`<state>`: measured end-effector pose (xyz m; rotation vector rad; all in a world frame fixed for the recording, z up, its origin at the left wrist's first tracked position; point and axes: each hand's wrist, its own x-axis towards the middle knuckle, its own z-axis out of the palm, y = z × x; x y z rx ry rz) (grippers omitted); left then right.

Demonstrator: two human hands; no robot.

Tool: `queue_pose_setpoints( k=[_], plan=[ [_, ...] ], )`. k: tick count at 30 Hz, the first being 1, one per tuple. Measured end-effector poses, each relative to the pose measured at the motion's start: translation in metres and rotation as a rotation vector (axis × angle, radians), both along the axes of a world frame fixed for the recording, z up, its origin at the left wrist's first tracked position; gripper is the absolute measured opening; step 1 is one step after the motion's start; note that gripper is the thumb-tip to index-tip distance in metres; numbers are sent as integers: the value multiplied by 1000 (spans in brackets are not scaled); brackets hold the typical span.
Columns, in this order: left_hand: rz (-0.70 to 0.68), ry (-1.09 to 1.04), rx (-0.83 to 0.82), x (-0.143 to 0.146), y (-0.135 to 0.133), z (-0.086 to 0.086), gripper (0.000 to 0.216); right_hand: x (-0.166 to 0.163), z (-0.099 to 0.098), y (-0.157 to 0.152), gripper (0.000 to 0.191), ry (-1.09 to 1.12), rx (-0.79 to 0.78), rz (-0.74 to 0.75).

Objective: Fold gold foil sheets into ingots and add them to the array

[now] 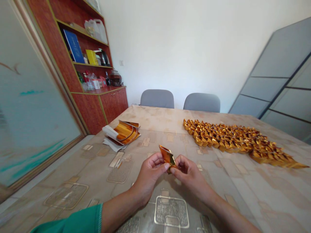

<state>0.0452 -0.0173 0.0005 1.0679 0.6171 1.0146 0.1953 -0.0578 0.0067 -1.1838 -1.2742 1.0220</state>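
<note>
Two hands share one folded gold paper (167, 156) above the table (243, 187); left hand (148, 174) and right hand (188, 173) each pinch its lower edge. It is shiny, creased, tilted; one loose stack of gold sheets (122, 132) lies left, too many folded gold pieces (238, 139) to count lie right.

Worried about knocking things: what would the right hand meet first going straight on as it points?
The right hand would meet the gold foil piece it pinches, then likely the left hand.

Bright, even daylight, soft shadows; edges stretched and slightly blurred.
</note>
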Motion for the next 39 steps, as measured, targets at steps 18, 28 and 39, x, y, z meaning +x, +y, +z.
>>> queue_pose_setpoints(
  k=[18,28,39],
  plan=[
    [100,-166,-262,-1,6,6,35,9,1,1,38,177,-133,199],
    [58,-26,-48,1,4,3,26,7,-12,0,35,70,-32,84],
    [-73,-130,-285,3,0,1,38,-3,-9,-4,29,55,-91,107]
  ],
)
